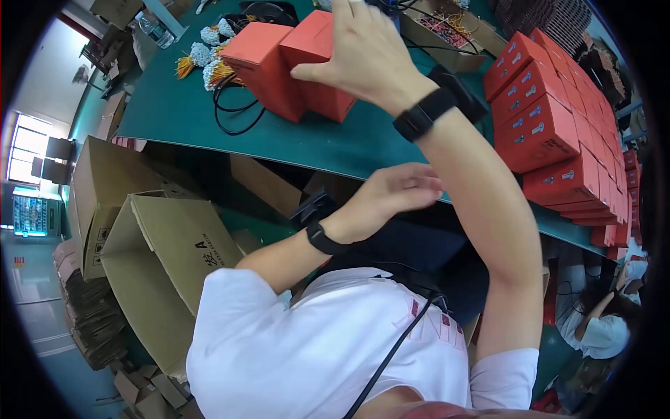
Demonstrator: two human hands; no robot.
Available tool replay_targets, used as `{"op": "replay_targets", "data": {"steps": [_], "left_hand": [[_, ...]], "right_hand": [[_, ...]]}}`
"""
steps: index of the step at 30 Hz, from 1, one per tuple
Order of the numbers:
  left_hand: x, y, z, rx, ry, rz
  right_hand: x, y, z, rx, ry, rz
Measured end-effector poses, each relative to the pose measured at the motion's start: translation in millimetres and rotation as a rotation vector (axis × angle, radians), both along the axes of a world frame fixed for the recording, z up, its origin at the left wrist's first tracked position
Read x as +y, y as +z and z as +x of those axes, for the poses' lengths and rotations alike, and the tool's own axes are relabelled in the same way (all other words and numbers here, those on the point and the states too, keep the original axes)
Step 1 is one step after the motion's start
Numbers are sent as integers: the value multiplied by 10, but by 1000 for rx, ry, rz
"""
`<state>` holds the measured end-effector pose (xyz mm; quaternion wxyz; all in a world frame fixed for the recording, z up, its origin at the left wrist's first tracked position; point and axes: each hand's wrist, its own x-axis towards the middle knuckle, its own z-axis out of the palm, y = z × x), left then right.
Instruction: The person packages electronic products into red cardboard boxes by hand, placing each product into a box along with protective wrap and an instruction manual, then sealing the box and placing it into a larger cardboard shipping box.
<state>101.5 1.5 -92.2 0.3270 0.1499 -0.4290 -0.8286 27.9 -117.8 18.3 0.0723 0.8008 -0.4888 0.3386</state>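
Note:
Two red boxes (pixel 258 56) (pixel 322 98) stand side by side at the front part of the green table (pixel 370 150). My right hand (pixel 366 59) is over the right-hand box, its thumb stretched left across the box's face and its fingers pointing away, partly cut off by the upper edge. Whether it presses on the box, I cannot tell. My left hand (pixel 401 188) hovers near the table's front edge, below my right forearm, with nothing seen in it and its fingers loosely bent and somewhat blurred. Both wrists wear black bands.
Red boxes (pixel 551 133) are stacked at the right. Bundles of white-and-orange wires (pixel 209 63) and a black cable (pixel 237 129) lie left of the two boxes. A carton of small parts (pixel 447 31) stands behind. Open cardboard boxes (pixel 167 244) fill the left below the table. Another person (pixel 600 328) sits far right.

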Motion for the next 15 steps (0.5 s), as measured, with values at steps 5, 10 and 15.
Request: {"op": "replay_targets", "data": {"steps": [5,10,15], "left_hand": [[-137,-122,456,353,1,633],[-464,94,292,487,68,582],[-564,183,-248,321,279,317]], "right_hand": [[199,-245,-310,-234,-16,147],[1276,-464,-958,-162,103,-138],[1897,-913,-1461,-129,-304,-7]]}}
